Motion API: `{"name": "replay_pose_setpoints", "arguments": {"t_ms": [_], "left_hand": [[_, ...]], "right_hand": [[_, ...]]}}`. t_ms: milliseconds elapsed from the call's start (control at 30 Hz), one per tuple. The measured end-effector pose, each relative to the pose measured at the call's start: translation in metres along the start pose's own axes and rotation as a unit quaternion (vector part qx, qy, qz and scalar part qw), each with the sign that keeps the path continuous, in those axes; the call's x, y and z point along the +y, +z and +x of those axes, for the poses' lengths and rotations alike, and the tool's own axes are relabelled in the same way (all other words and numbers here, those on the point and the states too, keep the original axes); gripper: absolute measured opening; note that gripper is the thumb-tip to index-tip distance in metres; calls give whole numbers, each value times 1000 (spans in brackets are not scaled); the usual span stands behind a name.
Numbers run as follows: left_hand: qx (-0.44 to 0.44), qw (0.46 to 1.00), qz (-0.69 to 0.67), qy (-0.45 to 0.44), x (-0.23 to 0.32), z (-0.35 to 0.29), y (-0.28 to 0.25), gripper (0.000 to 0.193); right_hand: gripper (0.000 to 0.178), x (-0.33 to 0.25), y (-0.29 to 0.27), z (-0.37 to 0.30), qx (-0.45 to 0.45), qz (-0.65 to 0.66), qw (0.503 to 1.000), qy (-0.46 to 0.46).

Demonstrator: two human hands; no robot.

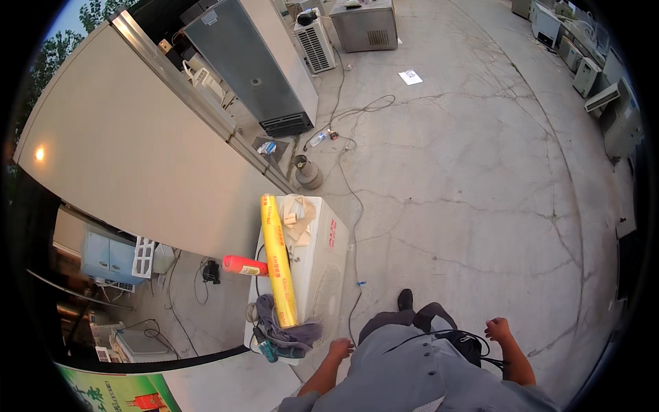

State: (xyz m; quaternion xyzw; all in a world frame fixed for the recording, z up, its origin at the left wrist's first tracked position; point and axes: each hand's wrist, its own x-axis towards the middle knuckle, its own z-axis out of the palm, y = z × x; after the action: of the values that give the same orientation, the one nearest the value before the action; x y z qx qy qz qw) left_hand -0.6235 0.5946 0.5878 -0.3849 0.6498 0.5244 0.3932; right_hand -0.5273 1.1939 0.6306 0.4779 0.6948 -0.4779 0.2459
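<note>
Two bare hands of mine hang at either side of my grey shirt. My left hand is just to the right of the near end of a white outdoor air-conditioner unit; its fingers look loosely bent, and I cannot tell how far they close. Nearest to them on the unit's top is a grey cloth, bunched at the near end, a little to the left of my fingertips and apart from them. A teal-and-black cordless drill lies beside that cloth, farther left.

The long yellow carton runs from the cloth to the unit's far end, with a red can on its side to the left and beige work gloves at the far right, all beyond my reach-side fingers.

My right hand is raised on the right, near a black bag at my waist; its fingers are bent too, but too small to judge whether they grip anything.

Farther off, a gas cylinder stands on the concrete near a tall grey refrigerator.
</note>
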Motion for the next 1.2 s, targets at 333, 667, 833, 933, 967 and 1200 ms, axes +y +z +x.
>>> {"name": "replay_pose_setpoints", "arguments": {"t_ms": [333,667,833,933,967,1200], "left_hand": [[84,987,-63,120,308,123,8,29],[34,975,-209,-68,376,205,27,21],[95,958,-262,-65,456,219,46,20],[89,957,-263,-88,496,239,46,20],[87,956,-263,-94,515,252,42,20],[-87,909,-406,-45,688,385,-45,19]], "right_hand": [[27,-151,18,124,-44,-158,985,43],[30,-481,-36,333,-64,-161,984,28],[32,-729,-37,412,-26,-187,978,-85],[31,-862,-11,440,17,-109,979,-172],[31,-895,1,438,11,-93,978,-187],[33,-1005,45,457,-108,-130,979,-113]]}}
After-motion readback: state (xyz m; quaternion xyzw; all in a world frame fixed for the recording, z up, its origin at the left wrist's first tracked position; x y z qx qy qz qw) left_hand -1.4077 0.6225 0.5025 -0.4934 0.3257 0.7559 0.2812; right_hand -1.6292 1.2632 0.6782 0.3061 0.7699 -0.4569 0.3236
